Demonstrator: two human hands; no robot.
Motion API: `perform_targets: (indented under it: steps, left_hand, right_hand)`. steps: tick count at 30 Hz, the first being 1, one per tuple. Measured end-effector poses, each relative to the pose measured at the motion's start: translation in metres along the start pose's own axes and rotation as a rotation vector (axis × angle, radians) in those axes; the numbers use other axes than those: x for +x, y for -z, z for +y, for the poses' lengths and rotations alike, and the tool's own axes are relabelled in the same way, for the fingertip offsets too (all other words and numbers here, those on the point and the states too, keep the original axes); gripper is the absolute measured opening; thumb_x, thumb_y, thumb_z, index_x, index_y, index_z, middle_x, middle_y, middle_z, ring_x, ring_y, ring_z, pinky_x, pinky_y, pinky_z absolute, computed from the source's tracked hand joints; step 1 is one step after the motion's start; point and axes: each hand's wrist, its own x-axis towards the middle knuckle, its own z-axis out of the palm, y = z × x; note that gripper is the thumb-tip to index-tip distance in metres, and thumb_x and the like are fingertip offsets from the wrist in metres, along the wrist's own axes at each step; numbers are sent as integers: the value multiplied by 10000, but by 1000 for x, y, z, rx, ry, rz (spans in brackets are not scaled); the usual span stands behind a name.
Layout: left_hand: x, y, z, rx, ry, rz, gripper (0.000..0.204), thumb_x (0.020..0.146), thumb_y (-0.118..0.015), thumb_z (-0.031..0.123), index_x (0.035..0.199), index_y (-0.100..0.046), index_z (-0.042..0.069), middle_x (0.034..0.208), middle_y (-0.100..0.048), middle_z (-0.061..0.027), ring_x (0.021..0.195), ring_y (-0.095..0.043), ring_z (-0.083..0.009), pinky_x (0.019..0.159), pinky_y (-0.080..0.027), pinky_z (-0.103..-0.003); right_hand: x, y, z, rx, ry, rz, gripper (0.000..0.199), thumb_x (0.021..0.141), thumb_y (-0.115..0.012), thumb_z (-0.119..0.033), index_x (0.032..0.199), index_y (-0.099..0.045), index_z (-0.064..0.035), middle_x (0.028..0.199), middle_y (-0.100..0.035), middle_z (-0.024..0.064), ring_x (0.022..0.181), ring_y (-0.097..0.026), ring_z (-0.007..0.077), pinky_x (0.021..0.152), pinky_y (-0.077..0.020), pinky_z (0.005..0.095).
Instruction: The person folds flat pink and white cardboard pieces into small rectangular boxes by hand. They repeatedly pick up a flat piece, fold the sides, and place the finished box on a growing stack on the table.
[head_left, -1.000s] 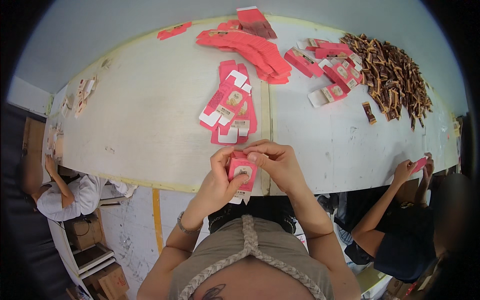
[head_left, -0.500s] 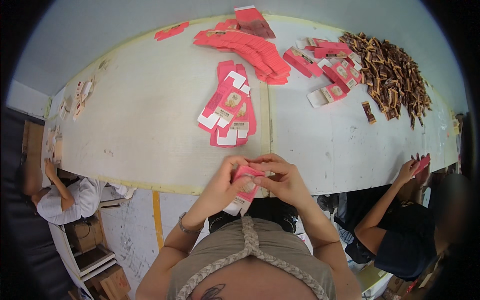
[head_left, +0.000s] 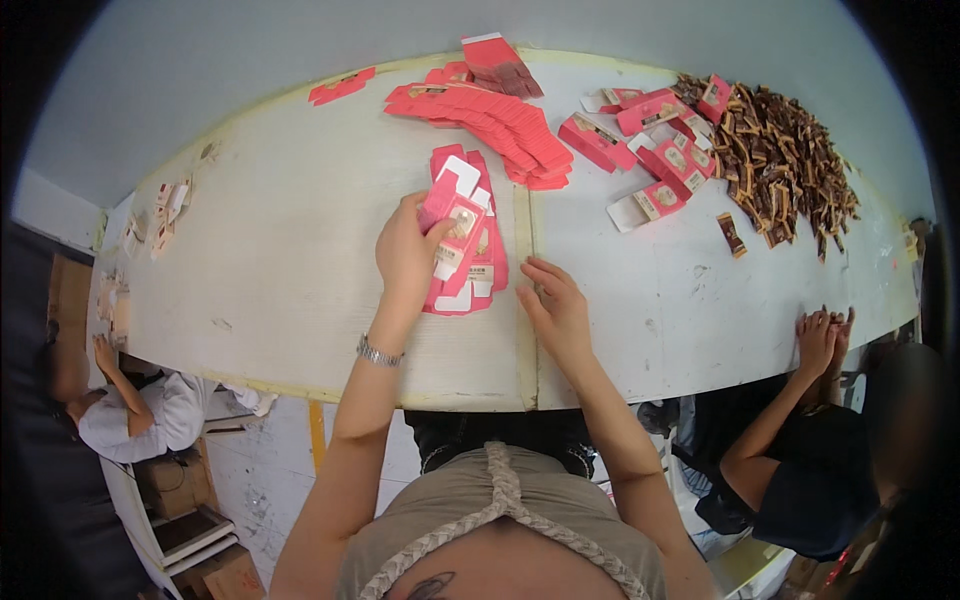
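Note:
My left hand (head_left: 408, 250) grips the left edge of the top flat pink carton (head_left: 462, 225), with its thumb over the printed face and its other fingers partly hidden. That carton lies tilted over a small stack of unfolded pink cartons (head_left: 486, 262) with white flaps. To the right of the stack, my right hand (head_left: 553, 303) is just above the table seam, empty, its fingers loosely bent and apart.
Behind the stack fans a row of flat pink cartons (head_left: 500, 115). Folded boxes (head_left: 595, 143) lie at the right, beside a heap of brown-wrapped sweets (head_left: 785, 160). One wrapped sweet (head_left: 731, 235) lies apart. Co-workers sit at left (head_left: 130, 400) and right (head_left: 800, 440).
The box I held in both hands has left them. My left hand has moved forward onto the stack; my right hand has moved apart. The right co-worker's hands no longer show a pink box.

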Motion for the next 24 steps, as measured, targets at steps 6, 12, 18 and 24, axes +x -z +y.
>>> perform_targets:
  steps: [6,12,18,24]
  left_hand:
    - [-12,-11,-21,-47,-265,281,288,837,-646,182,1051,-548,16,942,-639,-100,876,-605,-194,739,-463,-281]
    - [-72,10,16,-962,65,-193,243,898,-569,120,1100,-516,-4,1034,-548,-31,904,-500,-57,809,-422,-213]
    - [-90,11,12,-1354,144,-101,326,921,-469,41,1239,-404,15,1033,-518,-36,935,-505,-78,850,-435,-252]
    - [-100,8,11,-1434,167,-91,500,829,-366,-77,1316,-365,35,1047,-520,-60,965,-529,-120,866,-437,-263]
  right_hand:
    - [27,-35,-22,-67,60,61,420,794,-673,-218,1141,-571,-5,977,-615,135,859,-572,255,747,-465,347]
    - [15,-12,-54,182,-89,-257,288,814,-649,-154,1044,-601,13,884,-610,124,725,-587,244,638,-478,311]
    - [-8,5,-84,59,260,-299,226,832,-633,-113,1005,-599,28,898,-587,126,758,-598,252,659,-493,323]
    - [-12,-2,-78,367,-68,-535,623,782,-707,-160,1302,-396,-12,995,-594,121,848,-615,226,722,-500,300]
